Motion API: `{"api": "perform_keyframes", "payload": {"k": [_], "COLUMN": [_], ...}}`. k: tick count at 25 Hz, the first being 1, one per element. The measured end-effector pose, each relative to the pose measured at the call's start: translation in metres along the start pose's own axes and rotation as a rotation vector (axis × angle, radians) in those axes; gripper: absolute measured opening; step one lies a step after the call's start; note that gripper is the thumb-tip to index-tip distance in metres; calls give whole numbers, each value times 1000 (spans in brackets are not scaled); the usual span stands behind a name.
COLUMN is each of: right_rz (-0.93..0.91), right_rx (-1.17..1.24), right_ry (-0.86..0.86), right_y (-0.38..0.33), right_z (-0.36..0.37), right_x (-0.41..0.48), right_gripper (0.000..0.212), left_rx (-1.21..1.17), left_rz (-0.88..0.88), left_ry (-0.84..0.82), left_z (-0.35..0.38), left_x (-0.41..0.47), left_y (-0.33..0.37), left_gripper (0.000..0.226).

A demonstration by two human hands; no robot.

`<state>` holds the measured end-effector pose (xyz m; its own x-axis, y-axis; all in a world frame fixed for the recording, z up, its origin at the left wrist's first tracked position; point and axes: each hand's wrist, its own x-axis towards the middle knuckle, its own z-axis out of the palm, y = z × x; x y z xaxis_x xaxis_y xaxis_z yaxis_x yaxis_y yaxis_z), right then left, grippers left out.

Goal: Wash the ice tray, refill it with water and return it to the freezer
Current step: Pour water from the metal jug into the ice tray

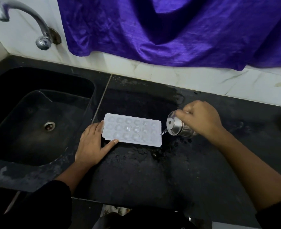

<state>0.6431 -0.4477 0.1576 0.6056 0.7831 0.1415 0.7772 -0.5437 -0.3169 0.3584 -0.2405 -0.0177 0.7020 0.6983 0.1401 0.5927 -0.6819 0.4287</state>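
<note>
Step in hand: refilling, judged from the tilted steel cup (pixel 176 128) and the thin stream of water (pixel 163 133) meeting the right end of the ice tray (pixel 131 129)
Left hand (pixel 92 144): flat on the desk (pixel 153 171) against the tray's left end, fingers (pixel 100 128) straight and relaxed, thumb laid along the near edge; best kept there as a brace against sliding
Ice tray: flat on the desk just right of the sink (pixel 7 96), between both hands; best kept level, being likely to spill once full
Pour: best held thin and walked cell by cell toward the left; landing now near the right rim rather than squarely in a cell, so worth shifting inward
Right hand (pixel 200 118): fingers (pixel 181 114) curled round the steel cup from above, mouth tipped toward the tray; ease the tilt slowly to avoid a gush
Sink: dark basin at far left with a drain in the floor; whether holding water, hard to tell
Tray cells: three rows of round hollows, several glinting as if wet; fill level too hard to tell
Steel cup: pouring from the lower lip; amount left inside hidden
Desk: wet, with droplets and small puddles around the tray's right end
</note>
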Motion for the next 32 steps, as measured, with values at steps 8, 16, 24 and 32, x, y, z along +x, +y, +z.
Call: {"api": "perform_keyframes", "payload": {"k": [8, 16, 24, 32], "right_rz": [443, 98, -166, 48], "right_rx": [1044, 554, -239, 199], "right_ry": [135, 58, -63, -54], "right_y": [43, -1, -61, -22], "right_z": [-15, -8, 19, 9], "right_x": [-29, -1, 14, 14], "right_gripper": [37, 51, 45, 51], "left_rx": [18, 7, 11, 16], "left_rz": [-12, -7, 3, -2], "left_ry": [-19, -9, -5, -3], "left_z": [0, -1, 2, 2], "left_x": [1, 0, 1, 0], "left_y": [0, 0, -3, -4], "left_gripper": [99, 99, 98, 98]}}
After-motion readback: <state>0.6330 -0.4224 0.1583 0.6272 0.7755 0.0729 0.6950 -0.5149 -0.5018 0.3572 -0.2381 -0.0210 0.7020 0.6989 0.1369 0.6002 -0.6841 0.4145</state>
